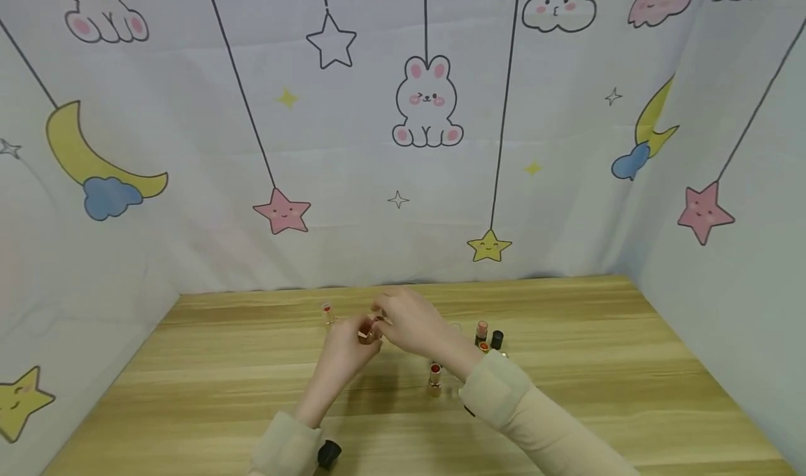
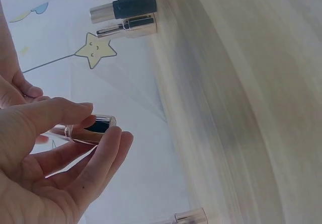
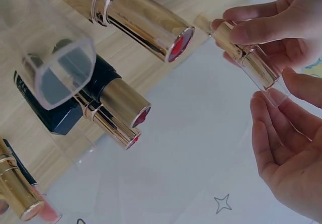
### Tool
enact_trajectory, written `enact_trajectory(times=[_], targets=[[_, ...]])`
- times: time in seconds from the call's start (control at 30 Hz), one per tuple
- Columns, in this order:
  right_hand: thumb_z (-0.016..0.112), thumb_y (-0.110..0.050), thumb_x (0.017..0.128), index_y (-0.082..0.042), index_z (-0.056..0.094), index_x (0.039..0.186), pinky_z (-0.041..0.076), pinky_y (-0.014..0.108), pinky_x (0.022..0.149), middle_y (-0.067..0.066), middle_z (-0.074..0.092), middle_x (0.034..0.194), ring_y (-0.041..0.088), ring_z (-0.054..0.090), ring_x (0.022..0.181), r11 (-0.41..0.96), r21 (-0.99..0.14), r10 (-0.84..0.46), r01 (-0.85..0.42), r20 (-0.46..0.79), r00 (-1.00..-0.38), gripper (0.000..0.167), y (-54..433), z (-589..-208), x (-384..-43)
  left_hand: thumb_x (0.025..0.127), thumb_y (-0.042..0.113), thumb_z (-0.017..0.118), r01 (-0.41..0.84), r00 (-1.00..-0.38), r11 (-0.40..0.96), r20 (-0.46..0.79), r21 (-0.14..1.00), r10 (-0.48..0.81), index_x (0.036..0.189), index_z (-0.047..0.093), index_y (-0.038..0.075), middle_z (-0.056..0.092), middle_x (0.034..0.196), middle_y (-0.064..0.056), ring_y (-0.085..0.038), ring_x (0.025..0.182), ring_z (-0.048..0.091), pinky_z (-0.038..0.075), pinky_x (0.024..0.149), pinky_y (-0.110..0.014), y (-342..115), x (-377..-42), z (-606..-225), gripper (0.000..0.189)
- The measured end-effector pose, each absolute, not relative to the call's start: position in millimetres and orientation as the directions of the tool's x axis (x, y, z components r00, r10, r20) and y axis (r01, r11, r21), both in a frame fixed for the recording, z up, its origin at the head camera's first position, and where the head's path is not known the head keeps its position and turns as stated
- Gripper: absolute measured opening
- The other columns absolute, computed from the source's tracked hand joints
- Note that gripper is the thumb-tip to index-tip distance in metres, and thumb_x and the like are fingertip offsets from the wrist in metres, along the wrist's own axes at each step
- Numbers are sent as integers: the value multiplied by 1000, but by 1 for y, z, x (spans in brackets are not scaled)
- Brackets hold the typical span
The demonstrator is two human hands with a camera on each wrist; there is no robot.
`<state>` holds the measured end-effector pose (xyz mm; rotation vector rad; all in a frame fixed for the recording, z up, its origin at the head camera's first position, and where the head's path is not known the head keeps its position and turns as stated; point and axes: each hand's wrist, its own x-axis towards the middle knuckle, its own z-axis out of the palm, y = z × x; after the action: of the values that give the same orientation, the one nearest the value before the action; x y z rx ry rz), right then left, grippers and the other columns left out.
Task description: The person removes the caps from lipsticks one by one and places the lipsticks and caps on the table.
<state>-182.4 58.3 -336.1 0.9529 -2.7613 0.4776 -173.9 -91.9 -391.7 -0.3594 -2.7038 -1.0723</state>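
Both hands meet over the table around one gold lipstick [image 3: 236,45]. My left hand [image 1: 348,346] holds its lower end between thumb and fingers; the left wrist view shows that end as clear with a dark inside. My right hand [image 1: 412,320] pinches the clear cap [image 3: 260,73] at the lipstick's other end, and the gold shows through the cap. Whether the cap is fully seated I cannot tell. Left of the hands stands a lipstick [image 1: 327,313] with a clear top. An uncapped red lipstick [image 1: 435,376] stands near the right forearm.
Several more lipsticks [image 1: 481,331] stand together beyond the right forearm, some with black bases. A loose clear cap [image 3: 65,78] shows close in the right wrist view. Beside the left sleeve lies a black object [image 1: 329,453]. Patterned white cloth [image 1: 352,245] encloses the wooden table [image 1: 220,364].
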Motion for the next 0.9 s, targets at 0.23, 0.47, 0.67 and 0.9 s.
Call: enact_trajectory(times=[0.23,0.47,0.67,0.9], targets=[[67,-21,90,-9,68,104,50,27,71,2,67,94,15,61,84,697,-335,-538,-634,342,-771,18,72,-337,-166,77,6,76,346,-930,709,322,614,175,92,71,8,69,86,-5,-13,71,63,52,63,-26,-94,-160,-388,16],[67,-21,90,-11,69,108,51,29,77,-1,68,97,11,61,87,639,-497,-455,-587,371,-810,20,88,-339,-152,77,10,78,405,-911,645,344,648,227,98,72,15,69,85,1,-9,74,63,51,64,-17,-97,-149,-384,23],[67,-18,89,-14,68,110,53,31,82,-3,67,97,9,63,90,571,-592,-420,-569,385,-822,21,101,-341,-142,77,15,78,429,-903,585,324,689,280,98,72,17,66,83,4,-3,73,59,51,65,-17,-100,-142,-378,22],[68,-16,88,-14,69,108,53,28,79,-1,68,99,10,63,87,534,-629,-405,-565,396,-824,20,109,-345,-134,76,17,79,447,-893,549,313,706,324,95,72,12,66,84,4,-2,73,57,51,65,-18,-101,-136,-374,21]])
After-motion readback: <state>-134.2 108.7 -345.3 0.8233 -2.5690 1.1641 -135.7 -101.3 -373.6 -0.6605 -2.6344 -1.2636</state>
